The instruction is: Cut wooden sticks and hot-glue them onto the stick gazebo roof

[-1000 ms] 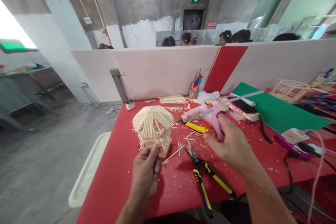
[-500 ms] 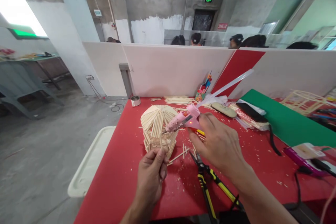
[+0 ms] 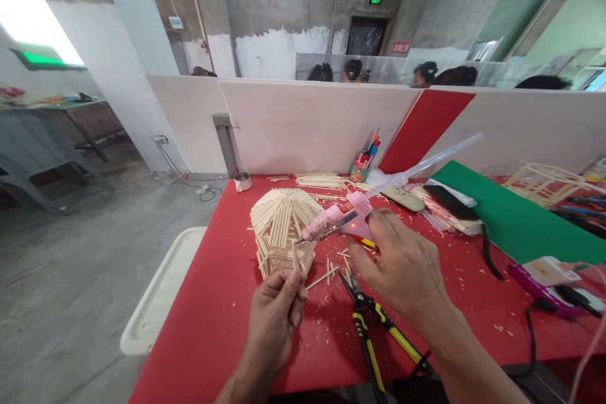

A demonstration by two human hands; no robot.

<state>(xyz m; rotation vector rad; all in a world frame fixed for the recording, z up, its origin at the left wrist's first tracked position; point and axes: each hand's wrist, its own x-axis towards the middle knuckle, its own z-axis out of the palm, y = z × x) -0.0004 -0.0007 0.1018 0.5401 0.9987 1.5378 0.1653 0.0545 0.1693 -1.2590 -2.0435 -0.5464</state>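
While my left hand (image 3: pixel 278 308) pinches a thin pale wooden stick (image 3: pixel 295 257), my right hand (image 3: pixel 403 260) alongside grips a pink glue gun (image 3: pixel 348 217).

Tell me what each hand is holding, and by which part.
The right hand holds the pink glue gun by its handle. The left hand pinches a thin stick near its lower end.
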